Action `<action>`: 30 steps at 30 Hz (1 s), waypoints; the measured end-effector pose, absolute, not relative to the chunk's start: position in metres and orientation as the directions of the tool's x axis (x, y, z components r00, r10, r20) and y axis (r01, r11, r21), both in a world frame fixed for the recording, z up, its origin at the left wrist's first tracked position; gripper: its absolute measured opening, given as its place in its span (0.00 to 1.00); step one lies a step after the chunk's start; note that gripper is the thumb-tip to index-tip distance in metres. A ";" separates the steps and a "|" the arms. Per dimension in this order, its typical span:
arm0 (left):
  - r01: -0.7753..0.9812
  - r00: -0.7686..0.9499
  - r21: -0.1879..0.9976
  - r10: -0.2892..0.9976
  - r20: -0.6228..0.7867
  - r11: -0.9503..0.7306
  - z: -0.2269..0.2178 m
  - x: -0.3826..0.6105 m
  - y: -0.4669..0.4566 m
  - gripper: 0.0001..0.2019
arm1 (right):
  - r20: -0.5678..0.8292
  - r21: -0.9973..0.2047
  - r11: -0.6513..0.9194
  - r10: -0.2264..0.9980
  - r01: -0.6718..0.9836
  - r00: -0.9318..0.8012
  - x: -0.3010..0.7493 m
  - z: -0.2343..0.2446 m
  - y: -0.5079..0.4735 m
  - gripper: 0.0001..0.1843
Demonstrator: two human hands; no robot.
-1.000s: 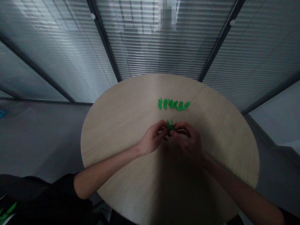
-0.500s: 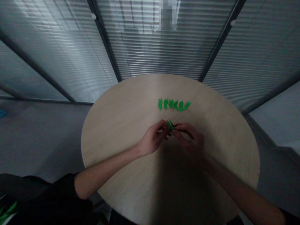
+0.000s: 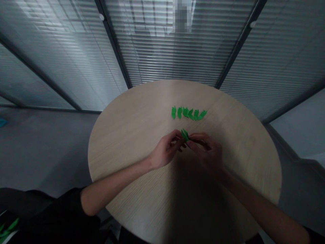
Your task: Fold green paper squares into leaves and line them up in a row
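Between my two hands, over the middle of the table, is a small bright green leaf-shaped piece (image 3: pixel 185 134) with pointed tips. My left hand (image 3: pixel 167 149) pinches it from the left with thumb and forefinger, the other fingers curled below. From the right, my right hand (image 3: pixel 207 150) grips its lower end between thumb and fingers. Just beyond the hands, a row of several similar green leaf-shaped pieces (image 3: pixel 196 115) lies on the wood. Some in the row stand apart and others touch or overlap.
The round light-wood table (image 3: pixel 122 135) has its curved far edge close to glass panels with blinds (image 3: pixel 167 64). More green pieces (image 3: pixel 10 228) show at the lower left corner, beside a dark sleeve. A blue item (image 3: pixel 2 122) lies on the floor at far left.
The held green piece has turned slightly between my fingertips. My right hand has shifted a touch; the left hand and the row look unchanged.
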State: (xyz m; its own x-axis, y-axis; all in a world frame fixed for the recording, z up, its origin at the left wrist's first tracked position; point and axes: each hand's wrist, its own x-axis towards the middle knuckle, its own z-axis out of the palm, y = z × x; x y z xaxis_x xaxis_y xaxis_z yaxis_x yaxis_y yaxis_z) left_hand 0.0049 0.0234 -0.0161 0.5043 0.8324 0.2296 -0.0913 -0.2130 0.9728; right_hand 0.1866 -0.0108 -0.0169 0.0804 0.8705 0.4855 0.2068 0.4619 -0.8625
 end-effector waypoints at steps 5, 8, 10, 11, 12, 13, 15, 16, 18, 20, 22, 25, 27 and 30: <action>-0.097 0.503 0.973 0.834 0.228 -0.207 -0.015 0.006 0.023 0.12 | 0.501 -0.843 0.460 0.860 0.281 0.096 0.187 -0.018 -0.011 0.02; -0.086 0.503 0.975 0.836 0.219 -0.204 -0.015 0.007 0.023 0.12 | 0.499 -0.848 0.459 0.860 0.266 0.109 0.186 -0.016 -0.011 0.02; -0.080 0.506 0.976 0.835 0.217 -0.205 -0.015 0.007 0.022 0.12 | 0.486 -0.861 0.452 0.866 0.235 0.117 0.185 -0.015 -0.011 0.02; -0.075 0.503 0.976 0.837 0.216 -0.206 -0.015 0.007 0.022 0.12 | 0.473 -0.871 0.442 0.872 0.215 0.124 0.184 -0.015 -0.011 0.02; -0.067 0.501 0.976 0.839 0.212 -0.206 -0.015 0.007 0.021 0.12 | 0.452 -0.885 0.424 0.882 0.194 0.136 0.184 -0.015 -0.011 0.02; -0.058 0.497 0.977 0.843 0.207 -0.205 -0.015 0.008 0.021 0.12 | 0.423 -0.901 0.398 0.893 0.171 0.153 0.183 -0.015 -0.011 0.03; -0.052 0.489 0.978 0.849 0.201 -0.201 -0.015 0.008 0.020 0.11 | 0.354 -0.934 0.335 0.916 0.126 0.189 0.183 -0.016 -0.011 0.07; -0.054 0.489 0.979 0.850 0.197 -0.196 -0.016 0.009 0.020 0.12 | 0.322 -0.946 0.306 0.925 0.106 0.202 0.183 -0.016 -0.011 0.08; -0.065 0.488 0.981 0.851 0.192 -0.183 -0.016 0.009 0.019 0.12 | 0.276 -0.961 0.266 0.941 0.074 0.195 0.183 -0.017 -0.011 0.10; -0.069 0.482 0.983 0.857 0.182 -0.170 -0.016 0.009 0.019 0.12 | 0.244 -0.970 0.238 0.957 0.052 0.157 0.184 -0.016 -0.010 0.11; -0.067 0.478 0.985 0.862 0.172 -0.159 -0.016 0.008 0.018 0.13 | 0.212 -0.977 0.208 0.973 0.048 0.095 0.185 -0.016 -0.009 0.11; -0.061 0.479 0.987 0.863 0.162 -0.151 -0.016 0.008 0.018 0.13 | 0.164 -0.984 0.162 0.986 0.078 0.012 0.187 -0.015 -0.007 0.10; -0.048 0.470 0.987 0.869 0.156 -0.152 -0.016 0.008 0.019 0.13 | 0.143 -0.984 0.143 0.990 0.108 -0.012 0.187 -0.014 -0.006 0.12; -0.010 0.453 0.989 0.881 0.137 -0.149 -0.017 0.008 0.020 0.13 | 0.149 -0.982 0.147 0.989 0.122 0.010 0.186 -0.015 -0.007 0.12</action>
State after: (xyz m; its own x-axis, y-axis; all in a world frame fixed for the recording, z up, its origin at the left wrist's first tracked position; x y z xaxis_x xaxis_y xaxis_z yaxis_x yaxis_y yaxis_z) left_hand 0.0081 0.0200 -0.0169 0.4527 0.8810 0.1372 -0.0101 -0.1488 0.9888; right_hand 0.1858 -0.0065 -0.0148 0.0095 0.9887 0.1494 0.1215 0.1472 -0.9816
